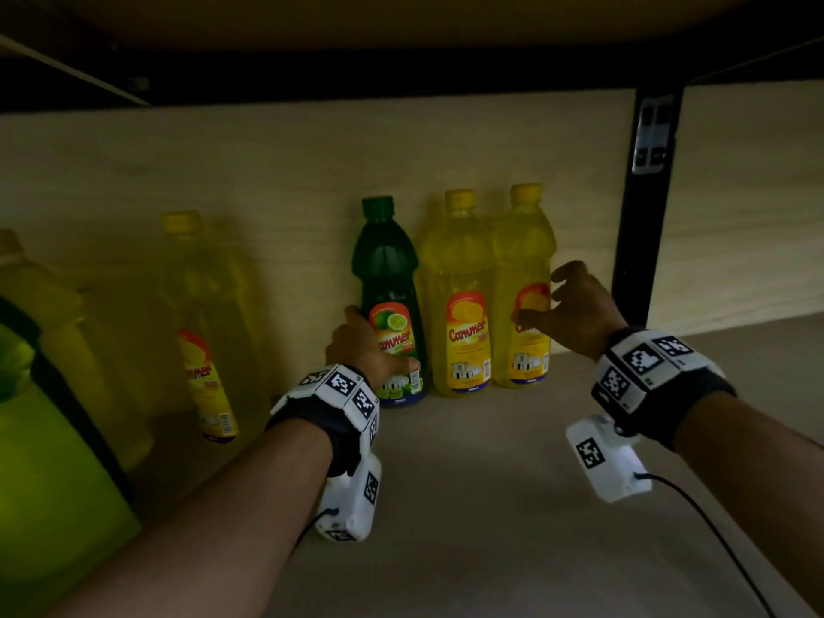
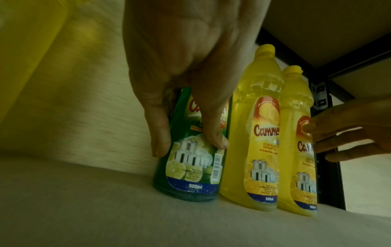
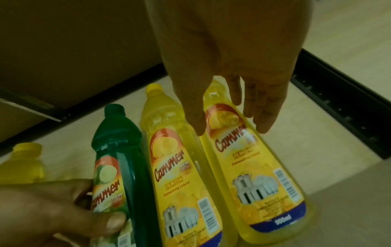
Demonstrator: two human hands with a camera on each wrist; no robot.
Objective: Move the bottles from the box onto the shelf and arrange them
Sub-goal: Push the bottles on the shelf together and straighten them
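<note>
At the back of the shelf [image 1: 512, 483], the left hand [image 1: 365, 345] gripped the upright green bottle [image 1: 388, 278], cap up. The right hand [image 1: 575, 310], fingers loosely spread, held nothing and touched the outer of two upright yellow bottles [image 1: 463, 278]. A third yellow bottle [image 1: 200, 305] stood apart, further left.

the shelf [image 1: 512, 506] board lies bare in front of three upright bottles standing tight together against the back wall: a green bottle [image 1: 388, 278], a middle yellow bottle [image 1: 461, 278] and a right yellow bottle [image 1: 526, 260]. a black upright post [image 1: 642, 243] closes the right side. a blurred yellow bottle [image 1: 200, 305] stands left, with open shelf between it and the green bottle.
</note>
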